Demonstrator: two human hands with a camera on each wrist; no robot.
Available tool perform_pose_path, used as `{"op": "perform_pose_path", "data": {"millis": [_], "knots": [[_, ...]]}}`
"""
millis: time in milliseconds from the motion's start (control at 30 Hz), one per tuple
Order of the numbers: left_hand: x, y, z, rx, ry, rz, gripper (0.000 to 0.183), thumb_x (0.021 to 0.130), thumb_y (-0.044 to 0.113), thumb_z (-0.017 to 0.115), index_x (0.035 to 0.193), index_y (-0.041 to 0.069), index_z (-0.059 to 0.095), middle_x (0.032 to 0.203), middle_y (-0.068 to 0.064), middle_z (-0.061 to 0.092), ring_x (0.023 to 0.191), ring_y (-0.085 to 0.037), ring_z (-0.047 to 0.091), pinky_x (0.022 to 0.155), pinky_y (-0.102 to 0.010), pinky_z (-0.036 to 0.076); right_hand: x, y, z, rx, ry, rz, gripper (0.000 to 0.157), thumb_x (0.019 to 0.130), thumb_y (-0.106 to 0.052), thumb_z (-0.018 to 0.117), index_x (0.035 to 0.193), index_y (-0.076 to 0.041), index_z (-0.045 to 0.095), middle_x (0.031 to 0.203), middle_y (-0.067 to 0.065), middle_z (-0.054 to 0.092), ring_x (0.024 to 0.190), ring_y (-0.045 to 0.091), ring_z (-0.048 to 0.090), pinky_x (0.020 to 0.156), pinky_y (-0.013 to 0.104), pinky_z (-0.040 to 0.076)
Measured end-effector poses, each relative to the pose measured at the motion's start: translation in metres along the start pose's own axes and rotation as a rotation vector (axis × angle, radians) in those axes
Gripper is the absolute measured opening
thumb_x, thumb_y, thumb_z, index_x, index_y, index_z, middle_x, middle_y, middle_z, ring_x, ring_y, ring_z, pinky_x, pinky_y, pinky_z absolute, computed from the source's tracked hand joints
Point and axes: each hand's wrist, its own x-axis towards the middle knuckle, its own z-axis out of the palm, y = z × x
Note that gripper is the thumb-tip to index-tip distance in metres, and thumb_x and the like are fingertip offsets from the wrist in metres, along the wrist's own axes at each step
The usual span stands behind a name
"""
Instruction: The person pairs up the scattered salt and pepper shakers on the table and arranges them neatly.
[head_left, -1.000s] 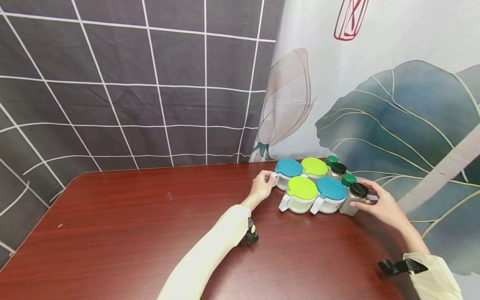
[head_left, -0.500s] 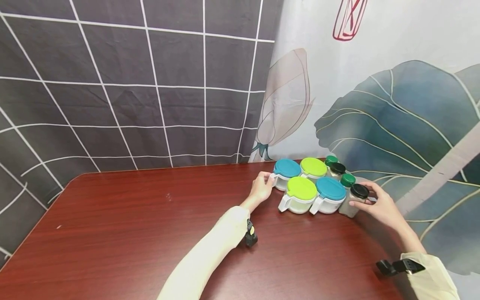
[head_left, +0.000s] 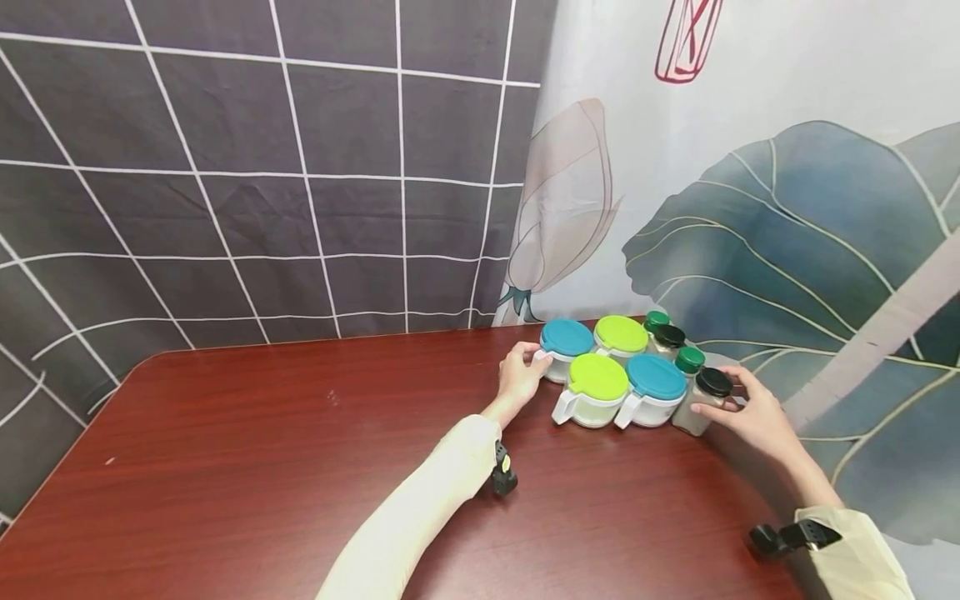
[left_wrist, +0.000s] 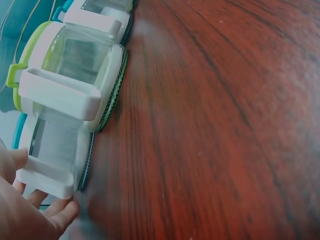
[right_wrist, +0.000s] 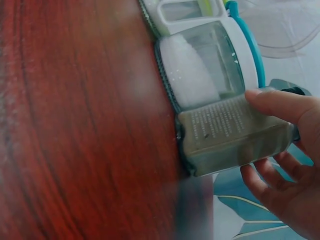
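My left hand [head_left: 519, 375] grips the white handle of a blue-lidded seasoning jar [head_left: 567, 338] at the left end of a cluster. In the left wrist view, thumb and fingers close around that handle [left_wrist: 47, 177]. At the cluster's right end, my right hand [head_left: 756, 414] holds a square clear spice bottle [right_wrist: 235, 131] with a black cap, thumb on one side and fingers on the other. Between the hands stand two lime-lidded jars, the front one [head_left: 597, 377] and the back one [head_left: 622, 334], and another blue-lidded jar [head_left: 656, 377] holding white grains.
Close by the held bottle are a green-capped bottle [head_left: 689, 361], a black-capped one [head_left: 667, 337] and another green-capped one [head_left: 656, 321]. The reddish wooden table [head_left: 285, 467] reaches to a grey checked cloth [head_left: 345, 208] and a leaf-printed curtain [head_left: 780, 225] behind.
The head view has turned slightly to the right, so everything sits a little further left. Both hands keep their holds, and the jars and bottles stay grouped together.
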Motion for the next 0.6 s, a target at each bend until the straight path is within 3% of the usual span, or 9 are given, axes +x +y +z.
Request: {"op": "perform_pose_path", "data": {"millis": [100, 167, 233, 300, 400, 467, 500, 600], "knots": [[0.001, -0.0003, 0.0002, 0.0, 0.037, 0.018, 0.027, 0.087, 0.021, 0.069, 0.11, 0.006, 0.068, 0.099, -0.011, 0.074, 0.096, -0.026, 0.066, 0.08, -0.028, 0.049, -0.0013, 0.0, 0.0009, 0.0, -0.005, 0.025, 0.075, 0.08, -0.031, 0.078, 0.135, 0.001, 0.039, 0.124, 0.03, 0.051, 0.097, 0.018, 0.06, 0.065, 0.001, 0.035], [0.0014, -0.0002, -0.0007, 0.006, 0.049, 0.026, 0.025, 0.086, 0.02, 0.07, 0.106, 0.006, 0.07, 0.094, -0.011, 0.075, 0.093, -0.025, 0.068, 0.077, -0.027, 0.049, -0.0015, 0.001, 0.002, 0.007, 0.009, 0.029, 0.071, 0.079, -0.031, 0.078, 0.133, 0.0, 0.042, 0.123, 0.027, 0.052, 0.094, 0.001, 0.054, 0.066, 0.0, 0.036], [0.0013, 0.0, -0.0017, 0.014, 0.053, 0.034, 0.023, 0.086, 0.02, 0.07, 0.104, 0.006, 0.071, 0.091, -0.01, 0.075, 0.09, -0.024, 0.069, 0.076, -0.027, 0.049, -0.0012, 0.0017, 0.003, 0.011, 0.018, 0.029, 0.068, 0.079, -0.03, 0.079, 0.129, -0.001, 0.044, 0.122, 0.023, 0.053, 0.093, 0.0, 0.053, 0.067, 0.001, 0.039], [0.0011, 0.0006, -0.0022, 0.021, 0.053, 0.027, 0.021, 0.086, 0.021, 0.07, 0.101, 0.007, 0.072, 0.09, -0.009, 0.075, 0.09, -0.023, 0.069, 0.076, -0.027, 0.049, -0.0008, 0.002, 0.0037, 0.014, 0.018, 0.031, 0.066, 0.079, -0.03, 0.078, 0.128, -0.001, 0.044, 0.122, 0.021, 0.052, 0.103, 0.016, 0.058, 0.073, 0.006, 0.046], [0.0012, 0.0009, -0.0023, 0.029, 0.051, 0.018, 0.019, 0.086, 0.022, 0.07, 0.099, 0.008, 0.071, 0.091, -0.008, 0.075, 0.09, -0.023, 0.069, 0.078, -0.028, 0.049, -0.0007, 0.0014, 0.0044, 0.02, 0.013, 0.042, 0.065, 0.08, -0.03, 0.078, 0.127, 0.0, 0.044, 0.121, 0.019, 0.051, 0.115, 0.047, 0.051, 0.085, 0.029, 0.055], [0.0013, 0.001, -0.0023, 0.033, 0.05, 0.012, 0.019, 0.086, 0.022, 0.07, 0.099, 0.009, 0.071, 0.091, -0.008, 0.075, 0.09, -0.023, 0.069, 0.079, -0.028, 0.049, -0.001, 0.0015, 0.0045, 0.028, 0.011, 0.047, 0.065, 0.08, -0.03, 0.078, 0.126, 0.001, 0.043, 0.12, 0.017, 0.051, 0.117, 0.05, 0.049, 0.088, 0.04, 0.054], [0.0014, 0.0007, -0.0023, 0.035, 0.051, 0.014, 0.019, 0.086, 0.022, 0.07, 0.099, 0.009, 0.071, 0.09, -0.008, 0.075, 0.09, -0.023, 0.068, 0.078, -0.029, 0.049, -0.0012, 0.0016, 0.0046, 0.032, 0.013, 0.048, 0.065, 0.08, -0.03, 0.078, 0.126, 0.001, 0.043, 0.118, 0.015, 0.051, 0.116, 0.051, 0.049, 0.087, 0.041, 0.054], [0.0015, -0.0002, -0.0029, 0.04, 0.053, 0.013, 0.018, 0.086, 0.022, 0.069, 0.098, 0.009, 0.071, 0.09, -0.008, 0.075, 0.089, -0.023, 0.068, 0.078, -0.03, 0.049, -0.0013, 0.0029, 0.0051, 0.039, 0.024, 0.04, 0.064, 0.079, -0.03, 0.078, 0.124, 0.001, 0.044, 0.112, 0.002, 0.052, 0.114, 0.05, 0.051, 0.08, 0.018, 0.053]]}}
